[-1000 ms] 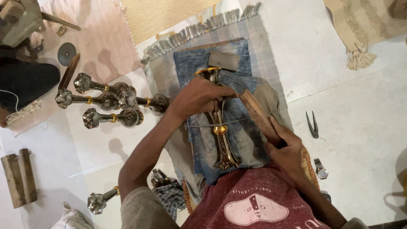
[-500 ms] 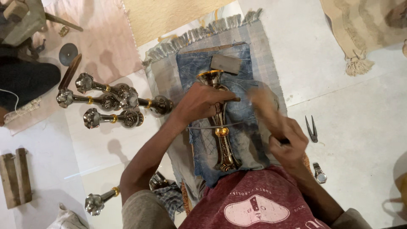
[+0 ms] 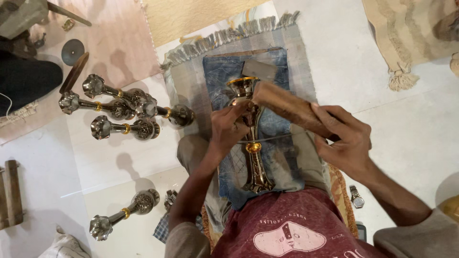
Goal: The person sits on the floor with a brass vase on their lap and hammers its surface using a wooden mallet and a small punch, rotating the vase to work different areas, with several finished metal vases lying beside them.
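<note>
The left hand [image 3: 229,129] steadies the metal stand [image 3: 252,143] firmly while the right hand [image 3: 346,141], closed around the wooden block [image 3: 287,106], should press evenly.

A shiny brass candlestick [image 3: 252,143] lies lengthwise on blue denim, cup end away, a wooden stick [image 3: 287,107] touching its cup.

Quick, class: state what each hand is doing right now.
Left hand: closed on the metal stand.
Right hand: closed on the wooden block.
</note>
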`<action>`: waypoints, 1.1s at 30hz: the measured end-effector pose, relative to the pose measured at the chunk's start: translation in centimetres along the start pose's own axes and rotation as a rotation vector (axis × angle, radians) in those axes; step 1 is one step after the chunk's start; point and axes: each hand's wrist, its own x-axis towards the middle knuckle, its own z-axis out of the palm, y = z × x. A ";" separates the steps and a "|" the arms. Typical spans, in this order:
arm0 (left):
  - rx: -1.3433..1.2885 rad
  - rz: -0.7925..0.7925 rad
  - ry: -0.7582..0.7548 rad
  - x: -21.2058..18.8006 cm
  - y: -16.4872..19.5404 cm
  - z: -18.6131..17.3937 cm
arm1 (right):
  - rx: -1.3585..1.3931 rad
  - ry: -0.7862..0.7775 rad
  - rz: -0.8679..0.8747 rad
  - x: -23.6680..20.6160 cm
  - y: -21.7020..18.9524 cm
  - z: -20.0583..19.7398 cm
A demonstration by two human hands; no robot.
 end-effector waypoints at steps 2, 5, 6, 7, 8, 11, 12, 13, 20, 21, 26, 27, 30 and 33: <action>0.055 -0.070 0.007 -0.8 0.0 0.4 | -0.119 -0.086 -0.059 1.5 -0.1 -0.6; 0.029 -0.075 0.071 -1.8 0.1 1.0 | -0.255 -0.200 -0.147 2.9 0.1 -2.0; 0.002 -0.049 0.103 -1.9 -0.1 1.3 | -0.186 -0.191 -0.146 3.2 0.3 -2.4; 0.015 -0.065 0.120 -2.2 -0.2 1.6 | -0.115 -0.188 -0.145 3.4 0.5 -2.7; 0.028 -0.084 0.136 -2.5 -0.4 2.0 | -0.180 -0.223 -0.184 3.6 0.6 -2.9; 0.032 -0.060 0.169 -3.6 -1.3 3.0 | -0.310 -0.320 -0.237 4.3 0.8 -2.9; 0.024 -0.036 0.179 -3.8 -1.6 3.4 | -0.313 -0.352 -0.212 4.6 0.7 -2.9; 0.068 -0.062 0.187 -4.1 -1.8 3.8 | -0.312 -0.390 -0.186 4.9 0.5 -2.9; -0.014 -0.196 0.369 -3.1 -0.4 4.4 | -0.493 -0.450 -0.098 4.7 -2.1 -3.7; -0.105 -0.240 0.426 -2.5 0.1 4.3 | -0.439 -0.460 -0.017 4.3 -2.2 -3.5; -0.478 -0.256 0.553 -0.2 2.0 3.4 | 0.491 -0.234 0.369 2.4 -0.6 0.6; -0.398 -0.161 0.528 -0.1 2.3 3.4 | 0.590 -0.223 0.381 2.0 -0.3 1.3; -0.121 -0.308 0.496 -0.2 2.4 4.0 | 0.703 -0.202 0.396 1.4 0.1 2.4; 0.003 -0.332 0.458 -0.7 2.0 4.6 | 0.583 -0.229 0.385 1.8 -0.2 1.7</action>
